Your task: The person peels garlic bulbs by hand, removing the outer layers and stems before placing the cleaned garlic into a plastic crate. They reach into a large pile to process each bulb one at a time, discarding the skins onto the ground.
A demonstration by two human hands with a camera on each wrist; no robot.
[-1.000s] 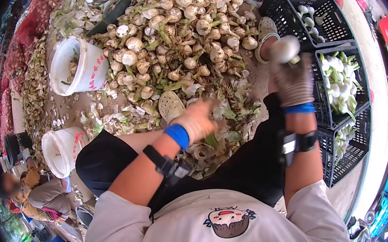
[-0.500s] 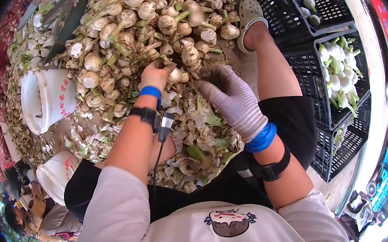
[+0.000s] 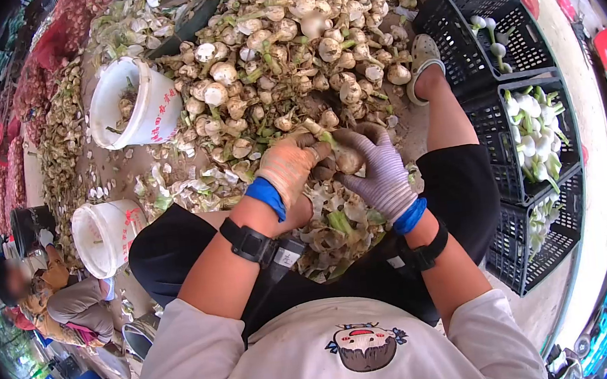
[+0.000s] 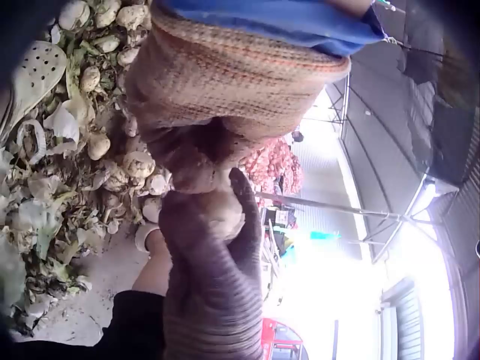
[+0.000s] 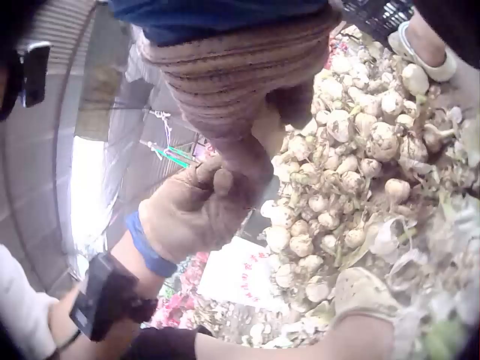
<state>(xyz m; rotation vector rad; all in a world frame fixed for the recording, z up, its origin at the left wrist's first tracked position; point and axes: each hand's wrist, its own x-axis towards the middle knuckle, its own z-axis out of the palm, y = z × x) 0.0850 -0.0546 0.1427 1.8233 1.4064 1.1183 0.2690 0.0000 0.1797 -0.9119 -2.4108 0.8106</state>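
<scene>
Both gloved hands meet over the peel heap in the head view, working on one garlic bulb (image 3: 348, 159). My right hand (image 3: 379, 174), in a striped, dirt-darkened glove, grips the bulb between thumb and fingers. The left hand (image 3: 288, 169), in an orange-tinted glove, pinches at the stem side (image 3: 318, 130). Seen from the left wrist, the pale bulb (image 4: 226, 214) sits between the right thumb and fingers, with the left fingertips right against it. From the right wrist, the fingers of both hands overlap and largely hide the bulb.
A large heap of dirty garlic (image 3: 281, 51) lies ahead, with loose peels (image 3: 333, 223) between the legs. White buckets (image 3: 162, 108) stand at left. At right are black crates (image 3: 450, 33), one holding cleaned garlic (image 3: 534, 128). Another person (image 3: 63, 296) sits far left.
The right hand has come from beside the crates, where it held a white bulb, to the middle. The left hand reached a bulb at the heap's edge; now both hands hold a bulb.
</scene>
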